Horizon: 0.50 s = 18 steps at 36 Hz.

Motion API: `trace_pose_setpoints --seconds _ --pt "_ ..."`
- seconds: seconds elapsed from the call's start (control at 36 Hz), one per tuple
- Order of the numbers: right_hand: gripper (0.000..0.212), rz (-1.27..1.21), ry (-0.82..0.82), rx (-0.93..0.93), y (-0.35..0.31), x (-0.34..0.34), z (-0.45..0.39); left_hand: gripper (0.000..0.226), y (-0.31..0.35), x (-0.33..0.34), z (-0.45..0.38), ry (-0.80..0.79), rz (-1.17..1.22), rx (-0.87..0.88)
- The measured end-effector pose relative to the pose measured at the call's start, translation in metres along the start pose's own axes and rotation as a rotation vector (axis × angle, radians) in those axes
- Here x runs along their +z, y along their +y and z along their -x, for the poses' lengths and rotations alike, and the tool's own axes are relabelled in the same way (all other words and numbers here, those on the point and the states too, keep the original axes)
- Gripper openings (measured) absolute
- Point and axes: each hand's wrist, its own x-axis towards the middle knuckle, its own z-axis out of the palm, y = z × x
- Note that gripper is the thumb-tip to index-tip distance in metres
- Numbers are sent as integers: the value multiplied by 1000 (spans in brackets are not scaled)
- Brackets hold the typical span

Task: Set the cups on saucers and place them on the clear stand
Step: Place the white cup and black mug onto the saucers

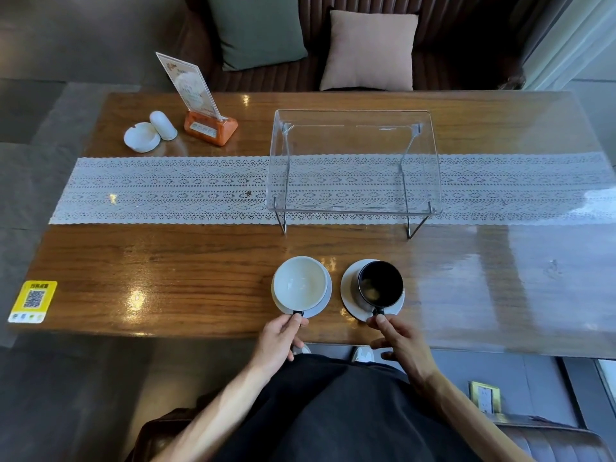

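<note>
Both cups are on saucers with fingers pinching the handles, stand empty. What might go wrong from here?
1. Each hand, left hand and right hand, pinches only a cup handle; lifting that way would likely leave the saucers behind.
2. The white cup and black cup sit off-centre on their saucers, so they may slide when carried.
3. The clear stand rests on thin legs over the lace runner; a bump might shift it.

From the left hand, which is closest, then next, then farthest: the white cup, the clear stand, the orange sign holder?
1. White ceramic cup: just ahead of the left hand, its handle in the fingers.
2. Clear acrylic stand: mid-table, ahead and slightly right.
3. Orange sign holder: far edge, left.
</note>
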Motion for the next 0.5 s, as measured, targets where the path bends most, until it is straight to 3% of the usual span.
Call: trace_pose_setpoints --seconds 0.5 --pt "32 54 -24 32 0 -2 -5 26 4 5 -1 -74 41 -48"
